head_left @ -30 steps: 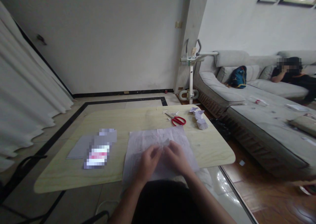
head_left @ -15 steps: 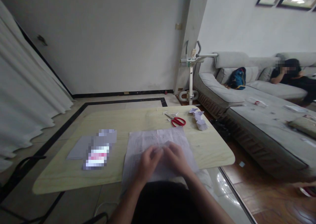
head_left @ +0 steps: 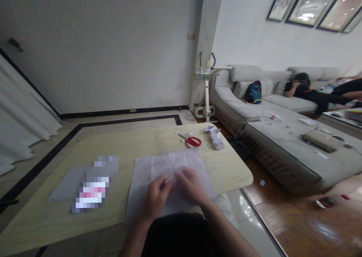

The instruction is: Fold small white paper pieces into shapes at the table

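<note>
Head view: paper [head_left: 169,179] between hands [head_left: 156,196]; backpack [head_left: 253,93] hides its contents.

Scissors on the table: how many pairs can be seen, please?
1 pair. The red-handled scissors lie near the table's far edge, beyond the large paper sheet and left of the folded papers. Anything under the sheet would be hidden.
</note>
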